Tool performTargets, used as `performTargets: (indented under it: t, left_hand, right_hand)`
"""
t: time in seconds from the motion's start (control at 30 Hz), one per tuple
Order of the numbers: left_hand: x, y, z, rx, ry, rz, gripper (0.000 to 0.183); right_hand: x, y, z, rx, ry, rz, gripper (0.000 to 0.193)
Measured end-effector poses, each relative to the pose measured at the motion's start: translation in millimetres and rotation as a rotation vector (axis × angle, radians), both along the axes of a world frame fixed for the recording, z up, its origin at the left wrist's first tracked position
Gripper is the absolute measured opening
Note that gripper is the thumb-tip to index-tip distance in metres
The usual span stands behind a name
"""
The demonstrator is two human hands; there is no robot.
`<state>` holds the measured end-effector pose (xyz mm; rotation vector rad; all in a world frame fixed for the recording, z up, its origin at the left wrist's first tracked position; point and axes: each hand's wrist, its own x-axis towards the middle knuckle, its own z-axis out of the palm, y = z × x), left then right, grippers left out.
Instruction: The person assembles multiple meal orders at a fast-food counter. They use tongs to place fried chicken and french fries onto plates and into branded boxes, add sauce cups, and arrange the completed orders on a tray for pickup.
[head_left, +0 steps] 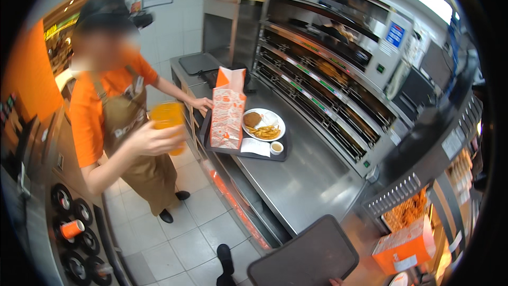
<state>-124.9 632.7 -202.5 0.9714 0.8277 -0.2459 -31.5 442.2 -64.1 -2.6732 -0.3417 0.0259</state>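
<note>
At the lower edge, a small part of my right hand [336, 282] shows, its fingers closed on the near right rim of a dark brown serving tray [301, 257]. Most of this hand lies outside the picture. My left hand is not in view. Across from me, a person in an orange shirt and brown apron holds a cup of orange drink [168, 122]. That person's other hand is beside a tall orange and white paper bag [227, 116]. The bag stands on a second dark tray [278, 154], together with a white plate [280, 119] of fries [264, 132] and a breaded patty [252, 119].
The steel counter [296, 180] runs along a tall warming cabinet [328, 69] with several shelves. A small sauce cup [277, 148] sits on the far tray. At right, another orange bag [405, 246] stands near a fried-food bin [407, 209]. Cup dispensers [82, 212] line the left.
</note>
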Motion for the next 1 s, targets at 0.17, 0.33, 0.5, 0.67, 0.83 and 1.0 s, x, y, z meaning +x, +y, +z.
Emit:
performTargets:
  t: [0.17,0.33,0.5,0.67,0.83,1.0]
  left_hand:
    - [91,6,-16,-0.223,-0.114,-0.149,0.026]
    - [163,51,-30,-0.436,-0.156,-0.244,0.037]
    - [205,74,-50,-0.612,-0.177,-0.322,0.05]
    - [193,78,-78,-0.753,-0.169,-0.406,0.064]
    - [134,112,-96,-0.647,-0.106,-0.618,0.069]
    - [64,132,-74,-0.528,-0.117,-0.561,0.066]
  right_hand:
    - [52,44,-45,-0.059,0.213,-0.007,0.059]
    - [79,65,-59,-0.099,0.14,0.094,0.06]
    - [74,50,-55,-0.205,0.229,0.107,0.054]
    - [44,38,-61,-0.229,0.297,-0.093,0.05]
    - [-7,18,-67,0.11,0.074,-0.271,0.028]
    - [-101,-72,-65,0.117,-0.27,-0.727,0.024]
